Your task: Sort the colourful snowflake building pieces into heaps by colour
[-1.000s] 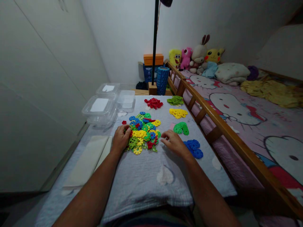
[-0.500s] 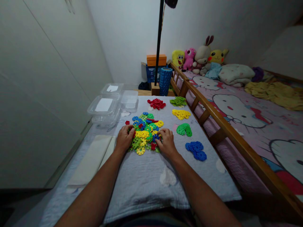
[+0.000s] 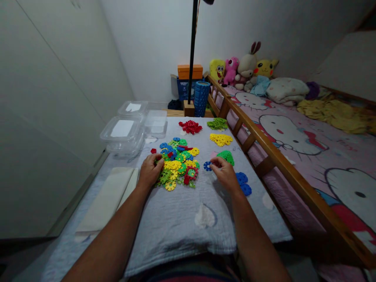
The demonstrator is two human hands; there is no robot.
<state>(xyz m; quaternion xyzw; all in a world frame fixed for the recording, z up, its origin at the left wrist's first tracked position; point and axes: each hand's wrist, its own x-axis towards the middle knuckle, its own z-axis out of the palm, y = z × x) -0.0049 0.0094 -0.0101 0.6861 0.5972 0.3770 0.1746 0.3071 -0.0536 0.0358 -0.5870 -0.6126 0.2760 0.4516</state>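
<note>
A mixed heap of flat notched plastic pieces (image 3: 176, 164) in blue, green, yellow and red lies on the cloth-covered table. My right hand (image 3: 225, 172) is just right of it, pinching a blue notched disc (image 3: 207, 166) between thumb and fingers. That disc is apart from the heap. At the heap's left edge rests my left hand (image 3: 150, 169), its fingers curled in against the pieces; what they grip, if anything, is hidden. Beyond my right hand are a green pile (image 3: 226, 156) and, partly behind the wrist, a blue pile (image 3: 243, 183).
Farther back sit a yellow pile (image 3: 221, 139), a light-green pile (image 3: 217, 123) and a red pile (image 3: 190, 126). Clear plastic boxes (image 3: 122, 133) stand at back left, a folded cream cloth (image 3: 105, 199) in front of them. A wooden bed rail (image 3: 264, 152) borders the right side.
My right hand has moved right, out of the heap, carrying the blue disc. My left hand stays at the heap's left edge. The whole view has shifted slightly.
</note>
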